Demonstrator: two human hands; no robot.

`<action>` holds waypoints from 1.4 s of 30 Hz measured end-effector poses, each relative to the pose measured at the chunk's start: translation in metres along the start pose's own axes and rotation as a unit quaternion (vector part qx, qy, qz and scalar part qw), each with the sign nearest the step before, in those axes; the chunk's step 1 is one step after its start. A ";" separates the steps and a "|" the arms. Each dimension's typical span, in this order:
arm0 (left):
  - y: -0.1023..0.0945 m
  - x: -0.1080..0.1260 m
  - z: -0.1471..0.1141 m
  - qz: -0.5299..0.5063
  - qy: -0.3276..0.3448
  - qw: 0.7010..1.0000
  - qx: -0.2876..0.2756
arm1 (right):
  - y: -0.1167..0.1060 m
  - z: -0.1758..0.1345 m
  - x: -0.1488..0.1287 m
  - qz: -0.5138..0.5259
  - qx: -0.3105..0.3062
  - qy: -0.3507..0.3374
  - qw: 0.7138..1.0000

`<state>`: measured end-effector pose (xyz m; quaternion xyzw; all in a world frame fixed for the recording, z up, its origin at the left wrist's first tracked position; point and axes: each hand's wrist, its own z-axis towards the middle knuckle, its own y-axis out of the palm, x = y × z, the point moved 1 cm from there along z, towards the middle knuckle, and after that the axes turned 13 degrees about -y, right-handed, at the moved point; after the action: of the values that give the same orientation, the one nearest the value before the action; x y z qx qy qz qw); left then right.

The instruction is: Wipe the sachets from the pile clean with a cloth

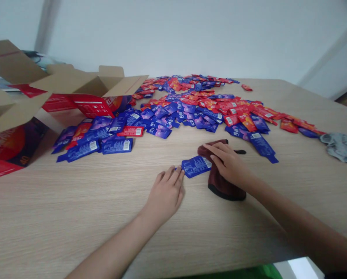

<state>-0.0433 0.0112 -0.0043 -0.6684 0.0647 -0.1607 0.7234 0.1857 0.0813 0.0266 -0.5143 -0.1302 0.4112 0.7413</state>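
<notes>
A blue pouch (195, 166) with white print lies flat on the table, its narrow end pointing left. The fingers of my left hand (168, 190) press together on that narrow end and hold it down. My right hand (230, 162) grips a maroon cloth item (224, 186) with black edging and a small black tab. The cloth lies over the right end of the pouch and hides it. My right thumb and fingers press on the cloth from above.
Several blue and red pouches (187, 112) spread across the table (103, 217) behind my hands. At the left stand open red cardboard boxes (7, 151). A smaller pile of pouches (103, 131) lies beside them. A grey crumpled cloth (340, 147) rests at the right.
</notes>
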 end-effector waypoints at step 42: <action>0.000 0.005 0.006 -0.011 -0.021 1.000 -0.012 | 0.026 -0.016 -0.017 -0.187 -0.115 0.106 0.970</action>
<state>-0.0370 0.0158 -0.0032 -0.6807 0.0444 -0.1535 0.7149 0.1725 0.0618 0.0004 -0.6034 -0.1914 0.1912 0.7501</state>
